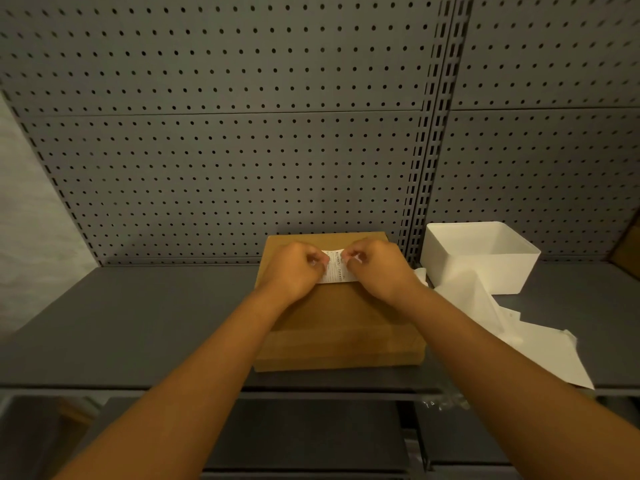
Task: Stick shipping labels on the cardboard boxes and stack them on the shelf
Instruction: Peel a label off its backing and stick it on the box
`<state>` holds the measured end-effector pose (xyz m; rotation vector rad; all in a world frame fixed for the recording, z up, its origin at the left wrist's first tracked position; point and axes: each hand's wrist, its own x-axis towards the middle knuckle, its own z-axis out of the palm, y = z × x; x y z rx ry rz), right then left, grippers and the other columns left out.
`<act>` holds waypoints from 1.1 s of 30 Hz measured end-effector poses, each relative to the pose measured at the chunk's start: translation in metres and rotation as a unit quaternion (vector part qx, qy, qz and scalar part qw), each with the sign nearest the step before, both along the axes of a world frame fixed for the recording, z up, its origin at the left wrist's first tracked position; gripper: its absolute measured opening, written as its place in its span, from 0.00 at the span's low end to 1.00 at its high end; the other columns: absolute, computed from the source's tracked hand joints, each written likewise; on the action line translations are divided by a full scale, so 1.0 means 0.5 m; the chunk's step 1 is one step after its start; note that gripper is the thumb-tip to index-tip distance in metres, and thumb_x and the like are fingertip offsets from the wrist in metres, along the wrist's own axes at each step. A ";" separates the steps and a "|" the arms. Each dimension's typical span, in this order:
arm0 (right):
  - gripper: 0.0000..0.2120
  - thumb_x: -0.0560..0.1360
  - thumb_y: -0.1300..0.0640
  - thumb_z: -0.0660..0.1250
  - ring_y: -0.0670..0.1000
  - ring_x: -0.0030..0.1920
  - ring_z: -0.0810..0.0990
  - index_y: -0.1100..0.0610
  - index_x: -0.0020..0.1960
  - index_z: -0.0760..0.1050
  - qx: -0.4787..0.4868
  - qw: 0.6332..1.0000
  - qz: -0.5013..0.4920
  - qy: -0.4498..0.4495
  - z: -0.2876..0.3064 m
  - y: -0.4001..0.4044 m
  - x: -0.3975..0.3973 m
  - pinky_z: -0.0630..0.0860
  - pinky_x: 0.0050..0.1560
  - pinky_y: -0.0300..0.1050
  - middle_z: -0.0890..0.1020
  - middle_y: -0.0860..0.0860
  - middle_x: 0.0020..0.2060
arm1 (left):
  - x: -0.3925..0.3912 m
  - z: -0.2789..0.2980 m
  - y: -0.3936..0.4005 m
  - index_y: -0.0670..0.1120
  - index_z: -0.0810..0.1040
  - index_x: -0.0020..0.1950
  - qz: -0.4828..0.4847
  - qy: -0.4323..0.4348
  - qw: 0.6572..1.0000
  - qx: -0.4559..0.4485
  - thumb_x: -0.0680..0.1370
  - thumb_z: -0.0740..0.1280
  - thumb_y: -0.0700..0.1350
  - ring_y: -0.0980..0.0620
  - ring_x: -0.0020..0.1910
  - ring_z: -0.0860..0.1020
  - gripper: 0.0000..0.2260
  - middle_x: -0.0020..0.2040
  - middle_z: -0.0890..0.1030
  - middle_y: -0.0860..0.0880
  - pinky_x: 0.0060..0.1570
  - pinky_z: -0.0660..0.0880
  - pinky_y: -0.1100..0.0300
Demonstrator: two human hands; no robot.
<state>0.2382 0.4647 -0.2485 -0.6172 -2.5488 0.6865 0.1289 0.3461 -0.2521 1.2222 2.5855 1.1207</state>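
Step in hand: labelling. Cardboard box [341, 327] lies flat on shelf [138, 323]. My left hand [297, 268] and right hand [375, 268] pinch shipping label [335, 268] at opposite ends, over box top. Next, likely: lay label square, press flat, then stack box.

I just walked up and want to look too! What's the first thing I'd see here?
Two hands, left hand and right hand, meet over a white shipping label on top of a brown cardboard box in the middle of the grey shelf. To the right sits an open white box with loose white paper sheets before it.
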 end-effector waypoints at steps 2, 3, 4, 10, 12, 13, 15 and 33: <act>0.14 0.79 0.60 0.60 0.54 0.59 0.76 0.57 0.60 0.79 0.024 0.998 0.043 -0.029 -0.007 -0.015 -0.002 0.73 0.59 0.44 0.79 0.53 0.60 | 0.010 -0.004 0.000 0.45 0.82 0.57 -0.013 0.036 0.999 -0.036 0.78 0.64 0.41 0.50 0.57 0.78 0.11 0.59 0.81 0.47 0.55 0.73 0.60; 0.14 0.79 0.60 0.59 0.55 0.60 0.76 0.58 0.61 0.78 0.037 0.997 0.055 -0.049 -0.014 -0.018 -0.003 0.73 0.60 0.45 0.79 0.54 0.60 | 0.013 -0.006 -0.003 0.45 0.81 0.58 -0.015 0.052 0.997 -0.053 0.78 0.64 0.41 0.50 0.59 0.77 0.11 0.60 0.80 0.47 0.57 0.73 0.59; 0.15 0.79 0.60 0.59 0.55 0.61 0.76 0.57 0.61 0.78 0.051 0.994 0.061 -0.070 -0.022 -0.019 -0.001 0.73 0.61 0.46 0.79 0.55 0.60 | 0.014 -0.008 -0.009 0.45 0.80 0.60 -0.016 0.068 0.995 -0.067 0.78 0.64 0.42 0.50 0.60 0.76 0.12 0.62 0.79 0.47 0.59 0.72 0.59; 0.14 0.79 0.59 0.58 0.54 0.54 0.77 0.57 0.59 0.78 0.113 0.989 0.010 -0.093 -0.027 0.006 0.030 0.76 0.55 0.48 0.80 0.55 0.55 | 0.018 0.000 -0.061 0.45 0.81 0.58 0.010 0.143 0.986 -0.082 0.78 0.65 0.45 0.50 0.56 0.77 0.11 0.59 0.80 0.48 0.57 0.75 0.56; 0.13 0.79 0.58 0.57 0.54 0.53 0.78 0.57 0.57 0.78 0.104 0.990 0.044 -0.088 -0.026 -0.019 0.023 0.76 0.54 0.47 0.81 0.54 0.53 | 0.042 0.000 -0.055 0.45 0.80 0.60 -0.036 0.136 0.987 -0.071 0.79 0.64 0.45 0.49 0.58 0.77 0.12 0.60 0.80 0.48 0.58 0.74 0.56; 0.14 0.79 0.57 0.57 0.54 0.56 0.77 0.56 0.59 0.77 0.092 0.990 0.067 -0.088 -0.031 -0.033 0.020 0.76 0.57 0.47 0.80 0.54 0.56 | 0.053 -0.004 -0.051 0.46 0.80 0.60 -0.054 0.132 0.987 -0.074 0.79 0.63 0.45 0.49 0.58 0.77 0.12 0.59 0.80 0.48 0.58 0.75 0.55; 0.16 0.80 0.55 0.56 0.55 0.62 0.75 0.55 0.65 0.74 0.082 0.988 0.081 -0.105 -0.037 -0.051 0.026 0.74 0.63 0.49 0.77 0.54 0.63 | 0.061 -0.013 -0.052 0.46 0.80 0.60 -0.048 0.131 0.986 -0.088 0.79 0.63 0.46 0.49 0.56 0.78 0.12 0.58 0.81 0.47 0.56 0.76 0.53; 0.18 0.82 0.54 0.54 0.55 0.70 0.69 0.55 0.71 0.68 0.092 0.983 0.110 -0.115 -0.034 -0.080 0.087 0.66 0.71 0.49 0.71 0.54 0.70 | 0.085 -0.031 -0.103 0.48 0.70 0.71 -0.114 0.158 0.975 -0.107 0.82 0.58 0.49 0.52 0.71 0.67 0.18 0.71 0.71 0.49 0.70 0.62 0.58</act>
